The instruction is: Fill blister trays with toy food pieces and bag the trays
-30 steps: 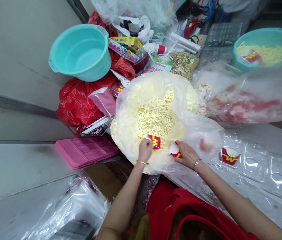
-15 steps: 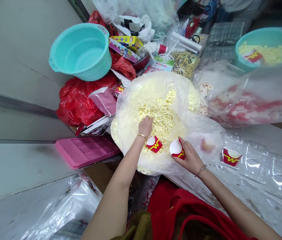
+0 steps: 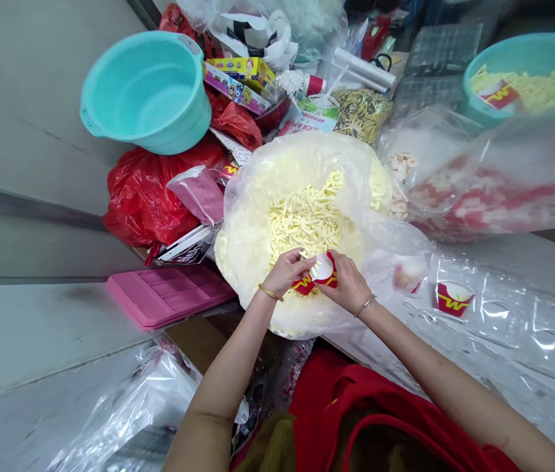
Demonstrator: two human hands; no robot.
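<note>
My left hand [image 3: 287, 271] pinches a few pale yellow fry-shaped sticks at the mouth of a small red fries carton [image 3: 327, 267] with a yellow zigzag mark. The carton is gripped between the fingers and thumb of my right hand [image 3: 350, 284], its white inside facing up. Below both hands lies a heap of the same fry-shaped sticks [image 3: 306, 213] in a wide-open clear plastic bag [image 3: 250, 196]. A second red carton [image 3: 303, 285] rests on the heap, partly hidden behind my hands.
To the right, another carton [image 3: 453, 299] sits in a clear plastic blister tray [image 3: 508, 321]. A turquoise basin [image 3: 144, 92] stands back left; another basin [image 3: 478, 98] at right holds sticks and a carton. A pink tray [image 3: 169, 295], red bag [image 3: 144, 196] and bagged red-white pieces [image 3: 488, 203] surround the heap.
My left hand has come up out of the heap with a few sticks. My right hand has brought its carton leftward, so both hands now meet over the heap.
</note>
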